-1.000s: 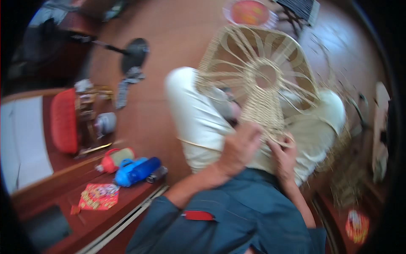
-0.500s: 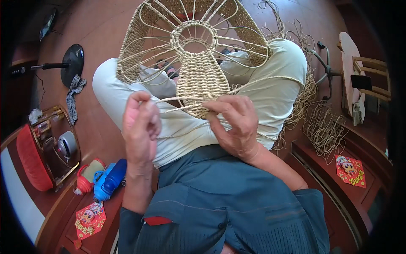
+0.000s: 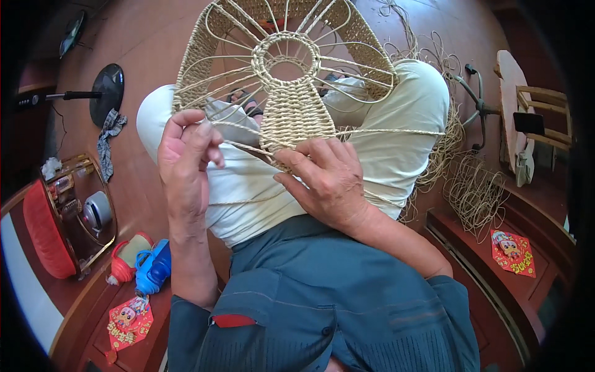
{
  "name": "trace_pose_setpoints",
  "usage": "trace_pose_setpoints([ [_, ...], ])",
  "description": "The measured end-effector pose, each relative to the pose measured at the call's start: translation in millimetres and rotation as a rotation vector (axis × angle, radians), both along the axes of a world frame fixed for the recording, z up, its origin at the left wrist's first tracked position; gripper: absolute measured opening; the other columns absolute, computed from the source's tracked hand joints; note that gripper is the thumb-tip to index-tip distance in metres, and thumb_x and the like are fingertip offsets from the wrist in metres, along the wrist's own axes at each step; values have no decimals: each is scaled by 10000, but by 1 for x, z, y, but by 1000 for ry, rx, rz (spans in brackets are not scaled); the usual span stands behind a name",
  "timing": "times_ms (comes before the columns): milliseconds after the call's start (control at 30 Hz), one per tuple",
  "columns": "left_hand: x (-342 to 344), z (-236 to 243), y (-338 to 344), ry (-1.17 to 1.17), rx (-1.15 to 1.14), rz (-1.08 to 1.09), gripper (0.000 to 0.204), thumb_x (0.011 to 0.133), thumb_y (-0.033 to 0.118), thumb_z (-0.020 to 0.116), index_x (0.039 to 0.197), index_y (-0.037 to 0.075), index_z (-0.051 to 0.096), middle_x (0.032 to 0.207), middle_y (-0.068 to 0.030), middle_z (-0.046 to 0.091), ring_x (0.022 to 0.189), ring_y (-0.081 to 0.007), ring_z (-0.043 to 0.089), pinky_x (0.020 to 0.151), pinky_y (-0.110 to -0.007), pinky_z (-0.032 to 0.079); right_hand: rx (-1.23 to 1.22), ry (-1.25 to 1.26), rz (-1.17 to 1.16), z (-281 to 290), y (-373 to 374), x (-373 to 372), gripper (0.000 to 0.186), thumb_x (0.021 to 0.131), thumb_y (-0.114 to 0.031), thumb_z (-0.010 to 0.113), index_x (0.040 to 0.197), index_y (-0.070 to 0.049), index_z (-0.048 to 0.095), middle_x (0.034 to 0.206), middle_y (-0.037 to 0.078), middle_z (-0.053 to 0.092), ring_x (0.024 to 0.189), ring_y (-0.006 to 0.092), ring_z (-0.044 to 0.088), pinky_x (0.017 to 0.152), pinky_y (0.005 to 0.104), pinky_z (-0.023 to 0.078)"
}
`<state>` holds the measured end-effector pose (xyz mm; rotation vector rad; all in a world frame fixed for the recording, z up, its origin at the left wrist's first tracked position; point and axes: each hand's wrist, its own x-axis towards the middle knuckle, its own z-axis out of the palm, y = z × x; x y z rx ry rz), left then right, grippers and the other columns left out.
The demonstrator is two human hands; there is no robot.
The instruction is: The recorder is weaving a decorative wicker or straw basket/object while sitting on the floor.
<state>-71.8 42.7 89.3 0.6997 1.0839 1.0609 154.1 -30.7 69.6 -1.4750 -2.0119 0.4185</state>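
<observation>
A large woven straw frame [image 3: 191,65] rests across my lap, with a braided ring [image 3: 286,81] in its middle and looped cord spokes around it. From the ring a tightly woven tongue [image 3: 296,115] comes toward me. My right hand [image 3: 331,177] grips the near end of this tongue, thumb below and fingers on top, hiding part of it. To the left, my left hand [image 3: 189,152] is raised with thumb and forefinger pinched on a straw cord [image 3: 245,147] that runs to the weave. Another cord [image 3: 396,131] stretches from the tongue over my right thigh.
Tangled straw cord [image 3: 474,192] lies on the floor at right, near a metal stand [image 3: 480,108] and a wooden chair [image 3: 545,115]. At left are a round black fan base [image 3: 106,96], a red-cushioned stool [image 3: 46,229] and a blue bottle [image 3: 152,266].
My left hand has moved left and slightly up, drawing the cord out from the weave. My right hand has shifted a little left along the tongue's near end.
</observation>
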Motion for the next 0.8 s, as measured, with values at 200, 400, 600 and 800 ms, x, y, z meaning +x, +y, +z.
trace_pose_setpoints([
  [200, -1, 7, -10, 321, 104, 123, 278, 1074, 221, 659, 1239, 15, 573, 1128, -126, 695, 824, -151, 706, 748, -289, 606, 2, -20, 5, -6, 1, -6, 239, 845, -215, 804, 1060, -169, 711, 948, -10, 586, 872, 215, 586, 756, 390, 420],
  [400, 26, -24, -48, 165, -61, -236, 357, 1037, 63, 638, 1366, -21, 525, 1126, -97, 701, 920, -125, 675, 766, -276, 585, -38, 8, 17, -5, 3, -6, 194, 863, -221, 781, 1033, -160, 709, 929, 7, 575, 868, 224, 588, 761, 393, 429],
  [600, 41, -40, -52, 14, -97, -103, 433, 1018, -1, 614, 1430, -16, 484, 1130, -92, 709, 952, -113, 652, 831, -276, 544, -22, 32, 15, -6, 3, -7, 184, 858, -223, 780, 1011, -153, 705, 936, 22, 583, 869, 238, 592, 764, 396, 431],
  [800, 43, -46, -59, -254, -287, 86, 374, 978, -3, 611, 1340, 27, 523, 1082, -68, 682, 783, -95, 563, 695, -266, 470, 19, 32, -19, -12, 1, -7, 243, 849, -219, 799, 1042, -136, 678, 934, 39, 592, 867, 259, 596, 754, 409, 432],
])
